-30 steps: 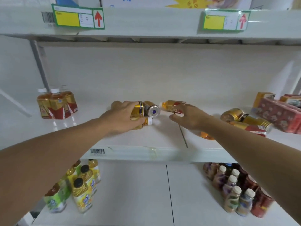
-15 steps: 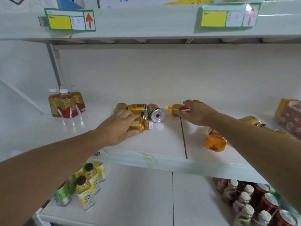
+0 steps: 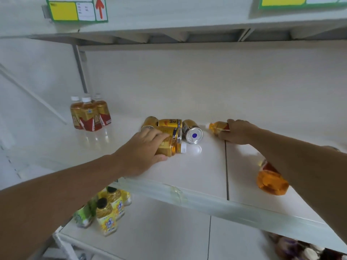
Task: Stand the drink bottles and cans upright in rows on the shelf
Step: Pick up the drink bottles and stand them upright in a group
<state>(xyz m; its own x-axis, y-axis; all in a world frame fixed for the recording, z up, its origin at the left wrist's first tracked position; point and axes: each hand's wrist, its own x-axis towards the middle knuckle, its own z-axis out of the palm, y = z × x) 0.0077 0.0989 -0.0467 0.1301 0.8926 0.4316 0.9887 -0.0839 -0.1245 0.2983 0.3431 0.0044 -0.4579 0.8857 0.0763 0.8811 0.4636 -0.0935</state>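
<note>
While arms reach forward, left hand [image 3: 143,152] grips lying bottle [image 3: 170,148]; right hand [image 3: 238,131] clasps second bottle [image 3: 217,126].

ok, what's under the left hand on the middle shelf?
The left hand rests on a lying amber bottle, white cap pointing right, beside toppled gold cans. The bottle's base is covered by the hand.

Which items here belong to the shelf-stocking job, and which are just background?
Job:
- lying bottle under left hand
- lying bottle under right hand
- tipped cans
- orange bottle near the edge
- three standing bottles

Background:
- price tags
- lower-shelf yellow bottles
</note>
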